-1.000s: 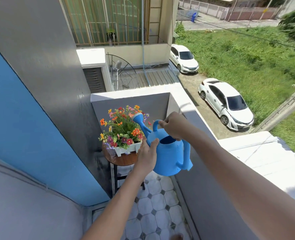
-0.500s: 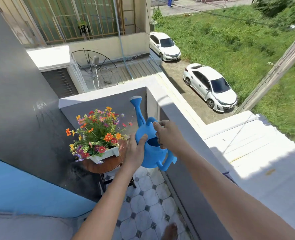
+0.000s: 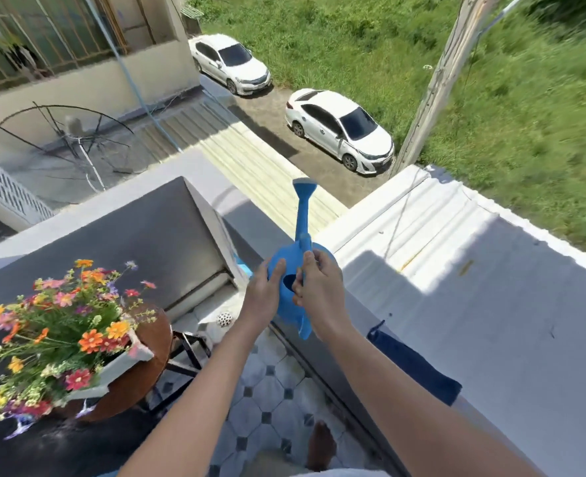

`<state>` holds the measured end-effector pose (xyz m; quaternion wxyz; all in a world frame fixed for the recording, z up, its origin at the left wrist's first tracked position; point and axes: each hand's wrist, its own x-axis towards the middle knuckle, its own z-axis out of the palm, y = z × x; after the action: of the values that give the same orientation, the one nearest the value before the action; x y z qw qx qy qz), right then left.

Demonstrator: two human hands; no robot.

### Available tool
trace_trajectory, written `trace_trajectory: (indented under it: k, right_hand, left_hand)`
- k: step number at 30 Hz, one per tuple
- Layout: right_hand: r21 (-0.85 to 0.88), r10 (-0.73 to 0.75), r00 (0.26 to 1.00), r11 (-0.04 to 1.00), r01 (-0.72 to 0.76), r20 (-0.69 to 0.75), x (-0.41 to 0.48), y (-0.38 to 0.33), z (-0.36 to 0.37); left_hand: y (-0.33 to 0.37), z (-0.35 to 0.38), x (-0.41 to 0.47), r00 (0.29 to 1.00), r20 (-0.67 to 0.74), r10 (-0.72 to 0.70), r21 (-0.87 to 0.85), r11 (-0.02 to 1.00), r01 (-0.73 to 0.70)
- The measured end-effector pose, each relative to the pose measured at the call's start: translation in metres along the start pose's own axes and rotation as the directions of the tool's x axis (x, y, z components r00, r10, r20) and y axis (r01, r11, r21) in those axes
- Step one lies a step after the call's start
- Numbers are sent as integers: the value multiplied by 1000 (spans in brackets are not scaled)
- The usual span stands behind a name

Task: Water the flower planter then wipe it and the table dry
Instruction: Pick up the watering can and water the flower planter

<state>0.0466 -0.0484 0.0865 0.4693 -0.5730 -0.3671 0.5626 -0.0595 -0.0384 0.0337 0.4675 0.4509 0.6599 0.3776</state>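
A blue watering can (image 3: pixel 293 270) is upright over the balcony parapet (image 3: pixel 336 342), its spout pointing away toward the cars. My right hand (image 3: pixel 315 287) grips its top handle. My left hand (image 3: pixel 264 297) presses flat against the can's left side. At lower left stands a white planter (image 3: pixel 119 370) full of orange, red and yellow flowers (image 3: pixel 61 325). The planter sits on a small round brown table (image 3: pixel 147 370). Both hands and the can are well to the right of the planter.
A dark blue cloth (image 3: pixel 415 363) lies draped over the parapet behind my right forearm. The floor (image 3: pixel 267 390) is white tile with dark diamonds, and a bare foot (image 3: pixel 321 445) shows near the bottom. A floor drain (image 3: pixel 224 319) sits in the corner. Grey walls close the balcony's far side.
The can has swung right, away from the flowers, from tipped over them to upright over the parapet. The view has turned right and down with it.
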Motion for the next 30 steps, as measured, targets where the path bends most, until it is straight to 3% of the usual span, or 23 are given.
trace_trajectory:
  k: [11, 18, 26, 30]
  right_hand:
    - [325, 119, 965, 945, -39, -232, 47, 17, -6]
    - [403, 161, 912, 915, 5, -377, 63, 23, 24]
    - [178, 118, 853, 984, -30, -509, 62, 31, 34]
    - [0, 25, 826, 1000, -31, -564, 52, 36, 19]
  left_hand:
    - [-3, 38, 82, 973, 229, -29, 130, 992, -1]
    - [-11, 28, 118, 928, 372, 29, 158, 983, -94]
    - [-8, 13, 133, 831, 545, 106, 169, 958, -233]
    - [13, 12, 135, 852, 489, 186, 188, 932, -311]
